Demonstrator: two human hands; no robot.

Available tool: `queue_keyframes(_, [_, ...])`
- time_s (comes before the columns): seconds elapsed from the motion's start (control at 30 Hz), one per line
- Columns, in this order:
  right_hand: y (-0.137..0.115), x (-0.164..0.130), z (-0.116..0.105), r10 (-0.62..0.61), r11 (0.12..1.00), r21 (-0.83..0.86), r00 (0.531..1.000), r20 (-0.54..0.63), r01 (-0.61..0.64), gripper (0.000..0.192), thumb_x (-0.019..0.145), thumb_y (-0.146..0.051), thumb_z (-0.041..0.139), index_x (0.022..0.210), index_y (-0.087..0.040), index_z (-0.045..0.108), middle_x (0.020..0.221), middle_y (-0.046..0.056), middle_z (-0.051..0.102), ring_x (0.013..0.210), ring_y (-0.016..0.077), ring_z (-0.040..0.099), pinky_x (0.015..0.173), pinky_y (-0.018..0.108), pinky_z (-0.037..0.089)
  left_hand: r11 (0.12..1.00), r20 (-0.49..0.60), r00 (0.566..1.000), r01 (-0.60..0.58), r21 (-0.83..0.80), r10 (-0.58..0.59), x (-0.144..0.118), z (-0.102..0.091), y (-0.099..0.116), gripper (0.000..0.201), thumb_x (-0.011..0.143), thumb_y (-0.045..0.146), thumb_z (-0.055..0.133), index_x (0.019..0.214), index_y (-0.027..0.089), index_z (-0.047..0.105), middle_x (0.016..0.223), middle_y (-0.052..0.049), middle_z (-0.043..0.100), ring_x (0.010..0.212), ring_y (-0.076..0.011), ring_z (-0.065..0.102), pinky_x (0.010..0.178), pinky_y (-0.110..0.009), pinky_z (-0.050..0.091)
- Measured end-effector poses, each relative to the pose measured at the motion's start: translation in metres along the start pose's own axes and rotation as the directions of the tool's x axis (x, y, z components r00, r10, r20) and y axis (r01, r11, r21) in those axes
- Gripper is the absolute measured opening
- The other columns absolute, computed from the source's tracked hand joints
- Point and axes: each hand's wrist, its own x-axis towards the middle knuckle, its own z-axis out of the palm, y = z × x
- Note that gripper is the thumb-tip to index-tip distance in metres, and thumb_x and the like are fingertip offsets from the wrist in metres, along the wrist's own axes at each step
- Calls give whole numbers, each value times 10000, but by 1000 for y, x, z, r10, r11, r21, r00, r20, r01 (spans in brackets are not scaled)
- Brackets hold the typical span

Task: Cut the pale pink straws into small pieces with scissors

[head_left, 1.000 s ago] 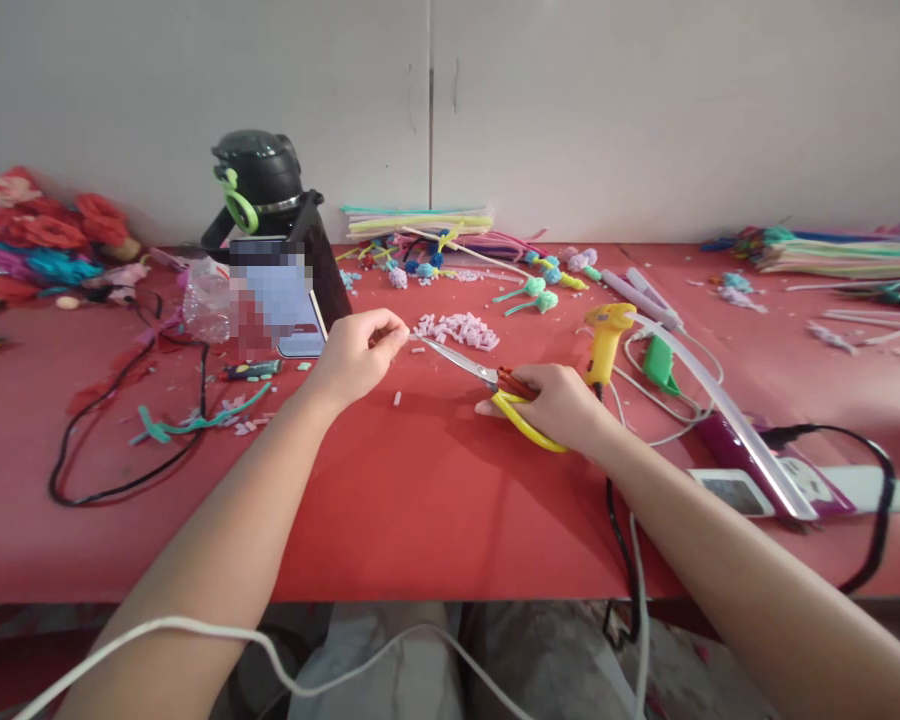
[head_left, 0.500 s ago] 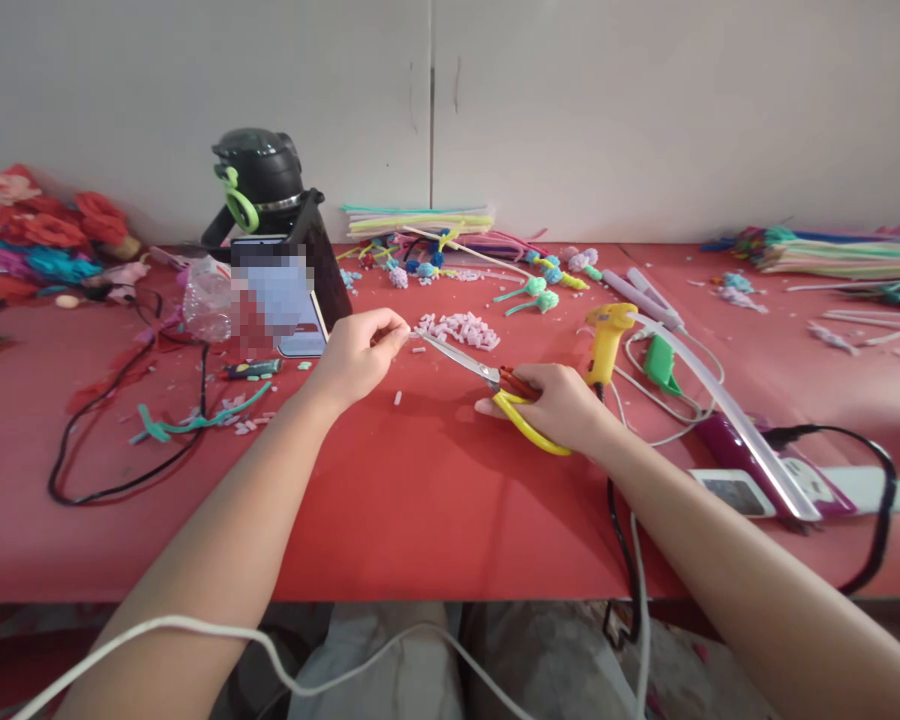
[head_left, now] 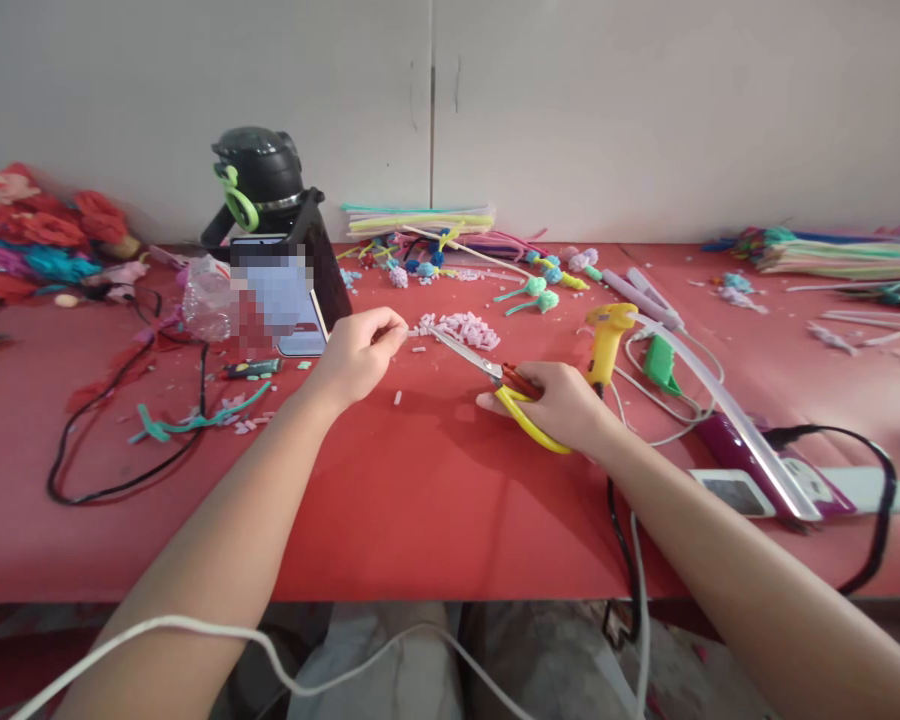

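My left hand [head_left: 366, 355] is closed in a pinch, with the end of a pale pink pipe cleaner [head_left: 412, 333] poking out from its fingertips. Most of that piece is hidden by the fingers. My right hand [head_left: 559, 405] grips yellow-handled scissors [head_left: 469, 352], whose narrow blades point up and left toward the left fingertips, a small gap away. Just behind the blade tips lies a pile of short, cut pale pink pieces [head_left: 471, 328]. One loose snippet [head_left: 397, 398] rests nearer to me on the red table [head_left: 405, 500].
A phone [head_left: 300, 335] leans on a black holder at left, before a black bottle [head_left: 259, 165]. On the right are a yellow glue gun [head_left: 607, 345] with a long clear stick, a green clip-like piece [head_left: 660, 365] and cables. Pipe cleaner bundles [head_left: 420, 220] lie along the back.
The scissor tips have shifted slightly right, away from the left fingertips. My left hand has barely moved.
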Motion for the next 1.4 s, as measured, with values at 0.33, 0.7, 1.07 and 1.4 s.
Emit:
queue_keyframes(0.33, [2, 2, 1, -40, 998, -51, 999, 14, 41, 629, 657, -677, 711, 581, -217, 289, 573, -57, 265, 570, 101, 265, 494, 266, 231, 998, 17, 999, -31, 50, 30, -2, -1, 3, 212, 900, 315, 512, 743, 177, 550, 625, 27, 493, 607, -123, 442, 592, -282, 330])
queue_keyframes(0.7, [1, 1, 0, -22, 999, -30, 1000, 11, 23, 631, 645, -715, 689, 574, -220, 305, 548, -49, 290, 557, 106, 287, 482, 267, 245, 996, 9, 999, -46, 71, 45, -1, 0, 3, 235, 904, 339, 498, 744, 178, 556, 627, 16, 512, 604, -131, 447, 587, -287, 336])
queue_keyframes(1.07, [3, 1, 1, -57, 997, -46, 998, 25, 58, 618, 676, -687, 691, 593, -218, 297, 579, -55, 271, 578, 102, 268, 501, 265, 245, 996, 2, 999, -54, 78, 54, -2, 0, 4, 234, 920, 334, 485, 773, 174, 573, 634, 18, 511, 618, -132, 456, 600, -282, 344])
queue_keyframes(1.4, [1, 2, 1, -46, 998, -40, 999, 16, 46, 651, 643, -741, 676, 564, -218, 296, 547, -52, 277, 553, 103, 266, 475, 269, 242, 996, 9, 999, -43, 77, 43, -1, 0, 4, 240, 927, 345, 481, 773, 180, 565, 634, 16, 507, 619, -135, 458, 598, -284, 347])
